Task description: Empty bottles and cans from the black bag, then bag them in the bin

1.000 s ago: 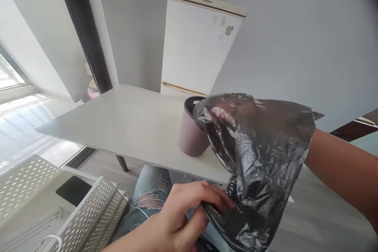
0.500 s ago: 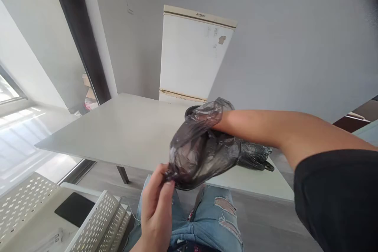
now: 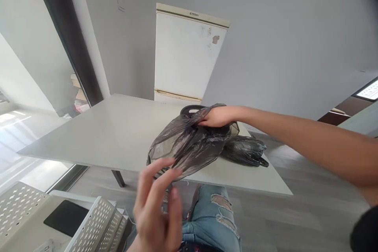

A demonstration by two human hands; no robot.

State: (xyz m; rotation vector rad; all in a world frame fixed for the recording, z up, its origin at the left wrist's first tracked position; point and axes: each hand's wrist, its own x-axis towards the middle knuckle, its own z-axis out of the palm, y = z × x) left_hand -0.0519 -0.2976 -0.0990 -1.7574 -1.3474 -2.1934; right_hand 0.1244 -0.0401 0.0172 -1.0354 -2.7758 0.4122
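Observation:
A thin grey-black plastic bag (image 3: 189, 145) is draped over a small bin (image 3: 191, 109) on the white table (image 3: 118, 134); only the bin's dark rim shows. My right hand (image 3: 217, 117) reaches across and grips the bag at the bin's rim. My left hand (image 3: 158, 204) hovers in front of the table's near edge, just below the bag's hanging end, fingers spread and holding nothing. A second bunched black bag (image 3: 245, 150) lies on the table to the right of the bin.
A white fridge (image 3: 187, 53) stands against the grey wall behind the table. A perforated metal tray (image 3: 97, 222) and a dark flat object (image 3: 63, 216) sit at the lower left. My knees in ripped jeans (image 3: 211, 216) are under the table's edge.
My left hand has let go of the bag's lower end and opened. My right hand has pulled the bag further down over the bin and slid out to grip it at the rim.

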